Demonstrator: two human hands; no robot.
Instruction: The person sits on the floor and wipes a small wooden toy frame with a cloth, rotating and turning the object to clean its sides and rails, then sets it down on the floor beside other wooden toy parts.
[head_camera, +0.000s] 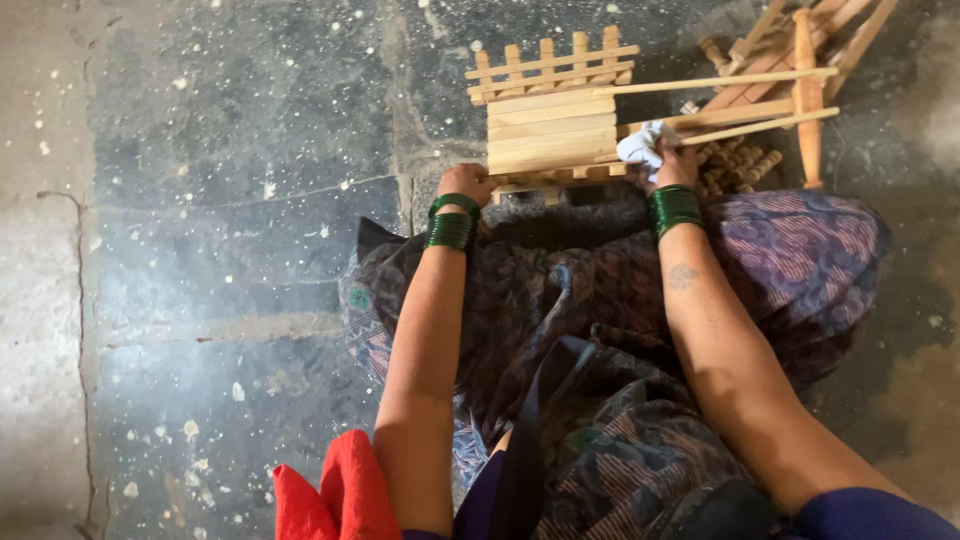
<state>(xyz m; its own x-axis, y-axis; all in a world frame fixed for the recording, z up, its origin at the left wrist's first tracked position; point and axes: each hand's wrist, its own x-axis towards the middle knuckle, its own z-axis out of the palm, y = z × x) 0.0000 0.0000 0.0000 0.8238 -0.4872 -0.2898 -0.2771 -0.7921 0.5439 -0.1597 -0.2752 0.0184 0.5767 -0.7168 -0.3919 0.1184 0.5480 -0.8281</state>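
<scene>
Now the left hand curls shut on the near left corner of a small pale wooden cart that sits on the grey stone floor just past the person's knees, while the right hand has its fingers closed around a white cloth pressed against the cart's right side. One cart, one cloth, two long thin shafts running off to the right, and a heap of spare wooden parts behind, too jumbled to count. It looks light and stiff but delicate at the picket rail and shafts, so I'd say the solid slatted body is the place to grip.
</scene>
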